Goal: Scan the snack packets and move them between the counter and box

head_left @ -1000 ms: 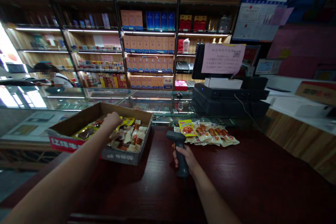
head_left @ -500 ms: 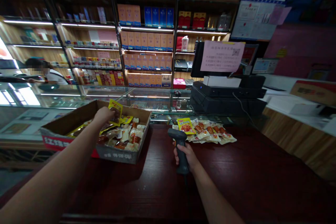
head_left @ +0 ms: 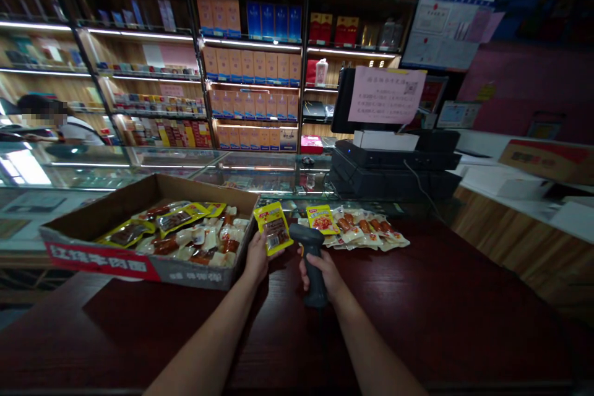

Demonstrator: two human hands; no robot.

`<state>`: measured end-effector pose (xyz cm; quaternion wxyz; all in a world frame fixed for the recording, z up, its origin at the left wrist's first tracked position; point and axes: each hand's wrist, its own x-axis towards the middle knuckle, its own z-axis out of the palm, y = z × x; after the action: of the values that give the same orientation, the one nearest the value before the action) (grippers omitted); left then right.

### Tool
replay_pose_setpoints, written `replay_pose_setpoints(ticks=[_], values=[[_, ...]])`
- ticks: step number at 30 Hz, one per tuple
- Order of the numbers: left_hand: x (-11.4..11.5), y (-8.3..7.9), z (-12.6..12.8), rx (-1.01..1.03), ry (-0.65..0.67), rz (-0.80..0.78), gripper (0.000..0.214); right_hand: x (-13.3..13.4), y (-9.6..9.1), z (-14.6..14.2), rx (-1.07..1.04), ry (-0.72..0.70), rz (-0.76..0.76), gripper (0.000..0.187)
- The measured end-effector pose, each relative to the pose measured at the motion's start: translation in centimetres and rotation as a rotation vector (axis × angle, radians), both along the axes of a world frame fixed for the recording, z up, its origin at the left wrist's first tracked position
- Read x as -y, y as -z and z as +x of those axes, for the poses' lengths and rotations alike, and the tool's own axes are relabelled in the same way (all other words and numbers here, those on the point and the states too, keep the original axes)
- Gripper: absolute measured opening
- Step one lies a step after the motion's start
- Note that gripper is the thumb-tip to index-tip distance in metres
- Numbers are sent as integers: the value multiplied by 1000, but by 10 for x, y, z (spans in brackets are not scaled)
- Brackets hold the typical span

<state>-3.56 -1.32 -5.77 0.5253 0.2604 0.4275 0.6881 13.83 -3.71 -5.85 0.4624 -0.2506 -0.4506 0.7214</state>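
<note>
My left hand (head_left: 258,258) grips a yellow snack packet (head_left: 273,229), whose clear window shows brown food and a barcode label. In my right hand (head_left: 320,272) is a dark grey barcode scanner (head_left: 308,241), its head close to the packet's right side. To the left, an open cardboard box (head_left: 195,273) holds yellow packets (head_left: 179,216) and clear-wrapped brown snacks (head_left: 218,241). Beyond the scanner, another yellow packet (head_left: 321,219) rests against a row of vacuum-packed snacks (head_left: 366,226) on the dark wooden table (head_left: 394,309).
Behind the table runs a glass display counter (head_left: 260,164). A monitor with a pink notice (head_left: 386,96) stands on a black cash drawer (head_left: 390,173). Boxed goods fill the lit shelves (head_left: 253,68). A person (head_left: 65,120) sits at the far left. White boxes (head_left: 510,182) lie at the right.
My left hand has come out of the cardboard box with the yellow packet and moved right, beside the scanner. The right hand keeps hold of the scanner. The view has shifted slightly.
</note>
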Motion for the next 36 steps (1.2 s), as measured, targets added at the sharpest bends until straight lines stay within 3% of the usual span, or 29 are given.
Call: replay_pose_setpoints(ticks=[4,11,22,29,36], values=[[-11,17,-10,95,8,0,16,0,-2,-2,189,10,-49,41],[-13,24,-14,95,-4,25,15,7,-5,-4,307,-56,-40,42],[-8,15,-7,157,46,60,28,7,-3,-5,302,-61,-23,39],[-11,23,-12,69,-5,26,25,7,-3,-5,282,-44,-50,41],[-11,21,-12,107,89,20,25,3,-13,1,224,58,-73,45]])
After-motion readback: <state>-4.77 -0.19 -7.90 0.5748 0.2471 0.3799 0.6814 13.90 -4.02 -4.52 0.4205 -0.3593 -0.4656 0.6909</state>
